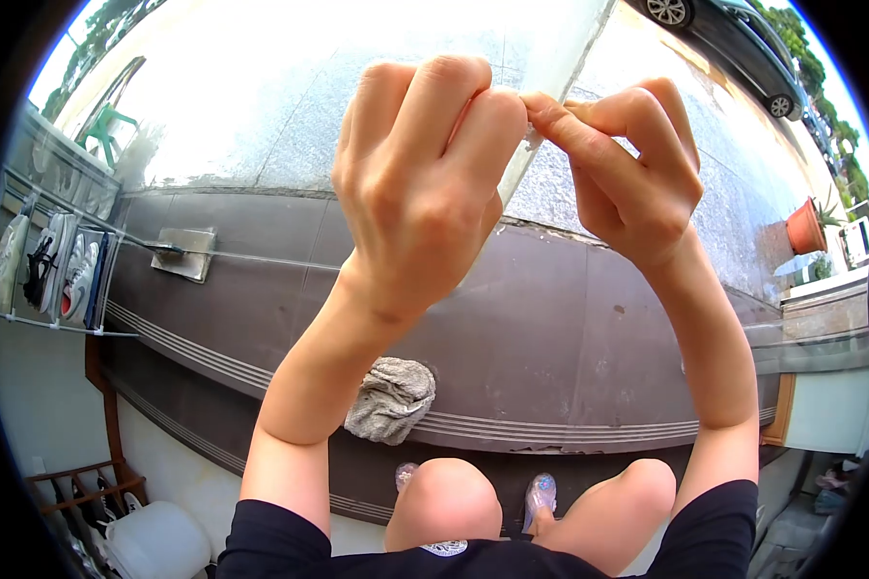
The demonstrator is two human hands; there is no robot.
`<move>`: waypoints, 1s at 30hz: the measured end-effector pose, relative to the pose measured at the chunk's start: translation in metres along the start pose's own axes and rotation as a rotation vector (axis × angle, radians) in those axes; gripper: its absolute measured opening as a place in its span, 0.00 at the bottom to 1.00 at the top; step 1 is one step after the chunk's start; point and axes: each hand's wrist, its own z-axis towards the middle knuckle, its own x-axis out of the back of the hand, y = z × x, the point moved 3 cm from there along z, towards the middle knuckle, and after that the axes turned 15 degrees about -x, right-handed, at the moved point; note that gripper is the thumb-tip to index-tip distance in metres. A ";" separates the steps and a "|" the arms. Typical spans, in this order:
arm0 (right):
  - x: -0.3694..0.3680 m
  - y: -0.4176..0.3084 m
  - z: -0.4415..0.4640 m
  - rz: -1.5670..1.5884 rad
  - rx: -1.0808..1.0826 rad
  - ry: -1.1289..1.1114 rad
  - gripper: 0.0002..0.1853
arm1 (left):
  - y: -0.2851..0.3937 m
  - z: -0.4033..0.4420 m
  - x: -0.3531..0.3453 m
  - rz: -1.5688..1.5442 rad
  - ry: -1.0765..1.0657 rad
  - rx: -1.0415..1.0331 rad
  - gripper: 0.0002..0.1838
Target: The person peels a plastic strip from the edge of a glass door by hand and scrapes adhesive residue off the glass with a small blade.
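Both hands are raised in front of me, close together at the fingertips. My left hand (420,174) is closed in a fist with its back to me; anything inside it is hidden. The thumb and index finger of my right hand (637,164) are pinched beside the left index knuckle, with the other fingers curled in. What they grip, if anything, is too small to make out. Behind the hands runs a pale slanting strip (574,58); I cannot tell whether either hand touches it. Below my left forearm, a crumpled grey cloth (391,399) lies on the brown tiled step.
Brown tiled steps (473,338) lie before my knees. On the left are a shoe rack (58,256), a flat metal plate (183,253), a green plastic chair (106,133) and a white bucket (159,540). A potted plant (807,228) and a dark car (729,48) are at right.
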 end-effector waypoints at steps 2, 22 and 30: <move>0.000 0.002 -0.003 0.005 0.009 -0.015 0.10 | 0.002 -0.002 0.002 -0.025 -0.025 0.008 0.09; -0.013 -0.012 -0.053 0.018 -0.089 -0.092 0.18 | 0.026 -0.044 0.006 0.014 -0.156 0.089 0.09; -0.024 -0.014 -0.081 0.026 -0.071 -0.116 0.17 | 0.039 -0.073 0.007 0.010 -0.192 0.129 0.09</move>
